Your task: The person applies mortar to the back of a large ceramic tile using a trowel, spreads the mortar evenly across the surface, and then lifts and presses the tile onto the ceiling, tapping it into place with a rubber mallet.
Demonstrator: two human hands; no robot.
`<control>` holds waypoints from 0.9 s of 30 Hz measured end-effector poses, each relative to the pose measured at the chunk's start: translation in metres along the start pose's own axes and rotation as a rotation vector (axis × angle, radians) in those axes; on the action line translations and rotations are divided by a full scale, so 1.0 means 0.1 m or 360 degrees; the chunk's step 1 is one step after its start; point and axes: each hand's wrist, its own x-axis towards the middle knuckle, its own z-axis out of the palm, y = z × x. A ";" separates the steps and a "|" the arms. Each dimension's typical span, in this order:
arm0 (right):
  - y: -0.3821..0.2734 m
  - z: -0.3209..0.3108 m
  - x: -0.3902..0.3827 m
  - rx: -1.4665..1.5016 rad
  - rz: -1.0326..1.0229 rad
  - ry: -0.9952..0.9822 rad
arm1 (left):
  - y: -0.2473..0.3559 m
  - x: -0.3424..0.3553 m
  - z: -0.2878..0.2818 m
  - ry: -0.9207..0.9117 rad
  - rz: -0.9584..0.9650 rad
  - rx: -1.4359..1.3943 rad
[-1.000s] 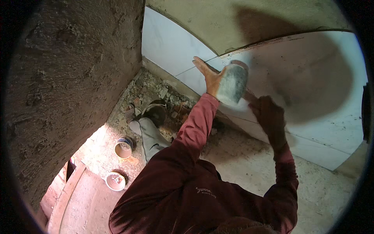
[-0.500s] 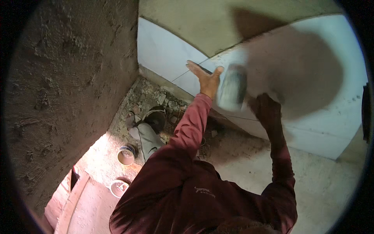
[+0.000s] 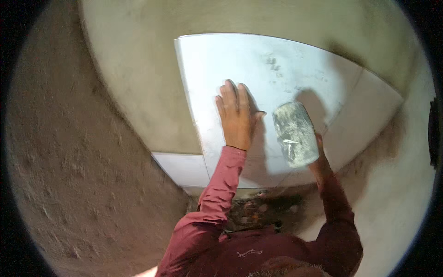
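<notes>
My left hand [image 3: 237, 121] lies with its fingers spread and palm against a large white tile [image 3: 217, 60] on the wall. My right hand [image 3: 320, 160] is closed round the handle of a rubber mallet, largely hidden behind the mallet's head. That pale, dust-covered mallet head [image 3: 296, 134] is raised in front of the tile, to the right of my left hand. I cannot tell whether it touches the tile. Grey smudges mark the tile's upper part.
A smaller white tile [image 3: 182, 168] is set low at the left, and tiling [image 3: 369, 104] continues at the right. Greenish plaster [image 3: 143, 92] surrounds them. A rough brown wall [image 3: 55, 161] stands at the left. Rubble [image 3: 258, 210] lies on the floor below.
The view has tilted up toward the wall. My left hand now lies flat on the large tile, higher up. The mallet, blurred before, shows more sharply, still in my right hand.
</notes>
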 end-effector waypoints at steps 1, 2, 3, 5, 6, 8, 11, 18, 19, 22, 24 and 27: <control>0.20 0.03 0.13 -0.0180 -0.0050 0.0166 | 0.02 0.02 0.13 -0.0147 -0.0093 0.0089; 0.20 0.08 0.34 -0.0511 -0.0084 0.0355 | -0.12 0.00 0.20 -0.0001 -0.0112 0.0242; 0.30 0.12 0.43 -0.0465 0.0030 0.0325 | -0.15 0.05 0.17 0.0039 -0.0125 0.0137; 0.30 0.24 0.48 -0.0395 -0.0099 0.0388 | -0.37 -0.04 0.24 0.0047 -0.0140 0.0393; 0.22 0.10 0.45 -0.0402 -0.0367 0.0436 | -0.30 -0.04 0.25 -0.0006 -0.0175 0.0621; 0.45 0.00 0.37 -0.0369 -0.0689 0.0657 | -0.15 -0.06 0.32 0.0032 -0.0119 0.0763; 0.80 -0.04 0.26 -0.0379 -0.0152 0.0514 | 0.02 -0.02 0.33 0.0005 -0.0121 0.0569; 0.65 -0.32 -0.11 -0.0452 -0.0381 0.0588 | -0.03 0.07 0.12 -0.0072 -0.0144 0.0670; 0.68 -0.35 -0.13 -0.0422 -0.0391 0.0589 | -0.08 0.05 0.11 -0.0070 -0.0144 0.0702; 0.90 -0.50 -0.10 -0.0842 -0.0521 0.0666 | -0.07 -0.01 0.18 -0.0111 -0.0137 0.0605; 1.01 -0.57 0.05 -0.0552 0.0156 0.0490 | -0.04 0.01 0.12 -0.0146 -0.0142 0.0597; 0.85 -0.67 -0.16 -0.0334 -0.0081 0.0755 | -0.05 -0.01 0.14 -0.0194 -0.0192 0.0604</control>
